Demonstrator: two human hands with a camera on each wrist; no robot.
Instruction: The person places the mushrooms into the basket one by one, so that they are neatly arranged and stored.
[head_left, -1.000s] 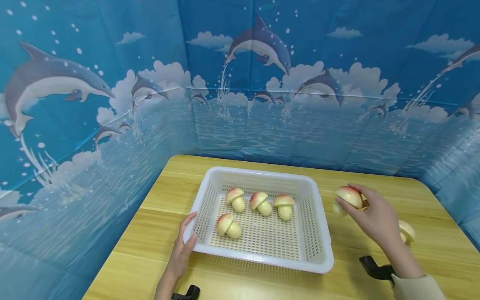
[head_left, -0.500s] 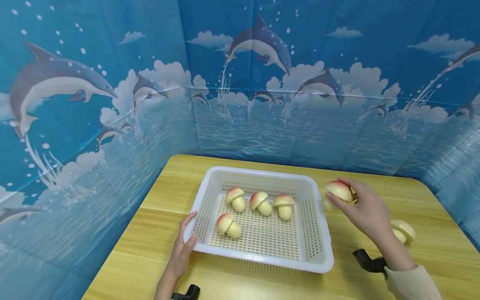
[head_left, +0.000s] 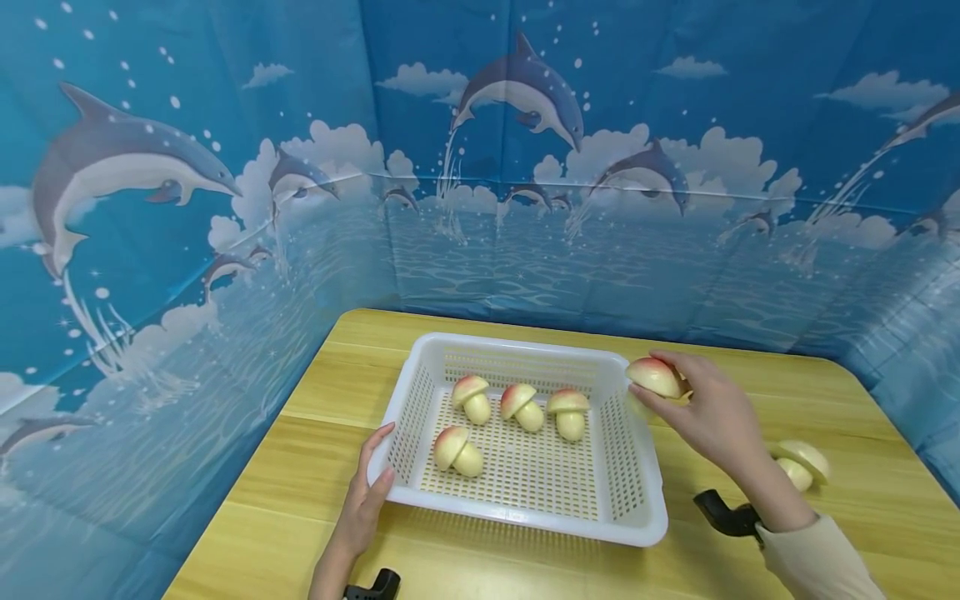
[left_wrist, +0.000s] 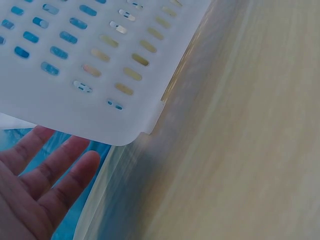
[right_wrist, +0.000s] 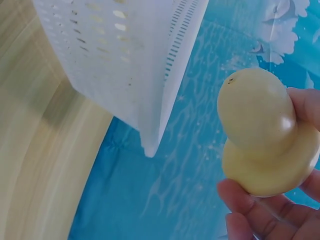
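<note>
Off the right side of a white perforated plastic basket (head_left: pixel 525 518), my right hand (head_left: pixel 708 408) holds a toy mushroom (head_left: pixel 654 377) with a cream stem and red-tinged cap. The mushroom is raised at the far right rim; the right wrist view shows its rounded stem (right_wrist: pixel 257 110) between thumb and fingers. My left hand (head_left: pixel 363 504) touches the basket's near-left corner with thumb and index finger. Its other fingers (left_wrist: pixel 70 185) look fairly straight in the left wrist view. Several similar mushrooms, one of them the front mushroom (head_left: pixel 457 452), lie inside the basket.
Another mushroom (head_left: pixel 801 464) lies on the wooden table (head_left: pixel 262 500) at the right, partly behind my right forearm. A blue dolphin-print curtain (head_left: pixel 487 250) hangs along the table's back and sides. Black wrist mounts (head_left: pixel 726 512) sit on both wrists.
My right hand has moved left with the mushroom, from over the table to the basket's right rim. The left hand and basket stay in place.
</note>
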